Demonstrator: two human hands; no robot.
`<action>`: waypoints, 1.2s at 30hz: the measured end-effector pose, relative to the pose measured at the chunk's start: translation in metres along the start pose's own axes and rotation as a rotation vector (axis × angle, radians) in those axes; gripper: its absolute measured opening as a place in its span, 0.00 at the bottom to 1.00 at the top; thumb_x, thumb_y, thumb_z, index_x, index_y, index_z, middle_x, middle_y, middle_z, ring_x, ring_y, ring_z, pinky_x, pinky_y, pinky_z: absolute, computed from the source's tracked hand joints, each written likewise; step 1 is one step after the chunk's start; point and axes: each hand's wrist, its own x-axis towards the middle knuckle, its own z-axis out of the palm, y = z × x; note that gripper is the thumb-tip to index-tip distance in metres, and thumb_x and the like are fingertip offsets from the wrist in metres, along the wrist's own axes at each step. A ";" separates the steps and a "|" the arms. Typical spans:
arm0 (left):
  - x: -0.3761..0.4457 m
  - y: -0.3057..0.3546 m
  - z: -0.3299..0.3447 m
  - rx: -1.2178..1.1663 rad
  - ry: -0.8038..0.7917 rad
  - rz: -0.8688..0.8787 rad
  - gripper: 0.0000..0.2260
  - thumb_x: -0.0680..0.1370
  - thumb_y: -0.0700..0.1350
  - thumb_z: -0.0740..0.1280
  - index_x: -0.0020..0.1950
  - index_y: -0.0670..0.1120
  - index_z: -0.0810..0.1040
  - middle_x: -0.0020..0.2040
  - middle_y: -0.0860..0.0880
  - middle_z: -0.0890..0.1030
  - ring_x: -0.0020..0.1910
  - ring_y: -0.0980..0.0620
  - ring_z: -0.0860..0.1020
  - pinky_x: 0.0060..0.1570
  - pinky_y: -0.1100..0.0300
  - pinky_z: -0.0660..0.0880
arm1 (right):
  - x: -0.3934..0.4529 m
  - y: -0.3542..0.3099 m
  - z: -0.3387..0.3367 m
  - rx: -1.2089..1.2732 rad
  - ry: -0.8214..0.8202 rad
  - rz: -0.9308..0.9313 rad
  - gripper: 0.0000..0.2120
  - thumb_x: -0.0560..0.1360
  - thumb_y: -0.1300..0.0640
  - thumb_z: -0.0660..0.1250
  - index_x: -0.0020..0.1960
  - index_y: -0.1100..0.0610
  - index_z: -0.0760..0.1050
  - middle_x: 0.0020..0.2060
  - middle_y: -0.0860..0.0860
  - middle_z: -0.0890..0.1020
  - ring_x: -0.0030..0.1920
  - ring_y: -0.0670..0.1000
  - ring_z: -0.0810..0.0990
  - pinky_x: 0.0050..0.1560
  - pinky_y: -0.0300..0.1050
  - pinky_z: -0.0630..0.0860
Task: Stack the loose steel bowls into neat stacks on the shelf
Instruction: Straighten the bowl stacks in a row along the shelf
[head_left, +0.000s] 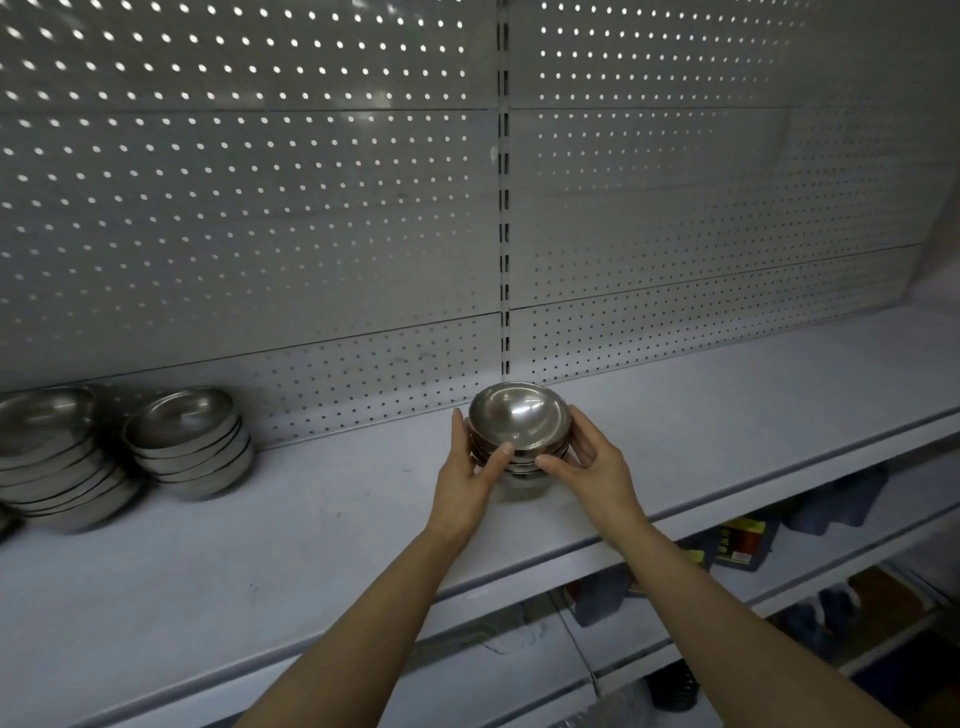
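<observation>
A small stack of several steel bowls stands near the middle of the grey shelf, open side up. My left hand grips the stack's left side, thumb on the rim. On the right side, my right hand holds the stack with thumb and fingers curled round the bowls. At the shelf's left stand two bigger stacks of steel bowls: a leaning one at the edge of view and a neater one beside it.
A perforated metal back panel rises behind the shelf, with a slotted upright behind the held stack. Lower shelves at the bottom right carry dark packaged goods.
</observation>
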 end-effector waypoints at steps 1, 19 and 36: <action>-0.002 0.005 -0.009 -0.001 0.026 0.000 0.32 0.79 0.52 0.67 0.76 0.61 0.52 0.65 0.67 0.70 0.62 0.67 0.72 0.51 0.77 0.69 | 0.002 -0.005 0.009 0.003 -0.024 -0.010 0.32 0.68 0.64 0.75 0.66 0.40 0.70 0.58 0.35 0.79 0.63 0.36 0.74 0.63 0.39 0.72; -0.035 0.038 -0.254 0.183 0.435 0.166 0.26 0.76 0.59 0.71 0.73 0.59 0.69 0.68 0.52 0.75 0.68 0.52 0.74 0.66 0.43 0.73 | 0.028 -0.087 0.252 0.107 -0.323 -0.150 0.31 0.67 0.60 0.77 0.60 0.35 0.71 0.55 0.34 0.79 0.59 0.35 0.76 0.61 0.39 0.73; -0.008 0.016 -0.353 0.216 0.476 0.088 0.36 0.78 0.64 0.63 0.81 0.58 0.50 0.79 0.57 0.62 0.76 0.58 0.61 0.76 0.51 0.61 | 0.069 -0.090 0.369 0.151 -0.389 -0.115 0.29 0.69 0.63 0.75 0.66 0.47 0.71 0.56 0.38 0.79 0.57 0.34 0.77 0.55 0.32 0.74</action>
